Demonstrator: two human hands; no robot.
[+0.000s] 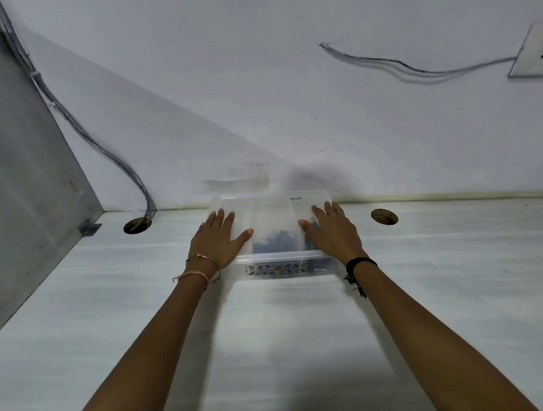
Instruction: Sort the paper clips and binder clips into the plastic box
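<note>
Head view, single frame.

Hard to make out: the plastic box is clear and motion-blurred, so its far rim fades into the wall behind it. The contents show only as dark smudges through the plastic. One dark bluish mass sits in the near middle of the box. A second dark patch is partly covered by the right hand. Cannot tell paper clips from binder clips, nor count them. A faint upright line right of the box's centre may be a divider; not certain. Both elbows are cut off by the lower edge of the frame.

Box: shallow, rectangular and transparent, with rounded corners and a patterned label strip on its near wall. It stands on the white tabletop, its far side close against the wall.

Hands: left hand lies palm down on the box's left top, fingers straight and spread, thumb pointing inward, gripping nothing. Right hand mirrors it on the box's right top, flat and spread, holding nothing. Bangles on the left wrist; black band on the right.

Surroundings: a round cable hole left of the box, with cables running into it. A second hole lies right of the box. A wall socket, up and right of the box, is cut off by the frame edge.
</note>
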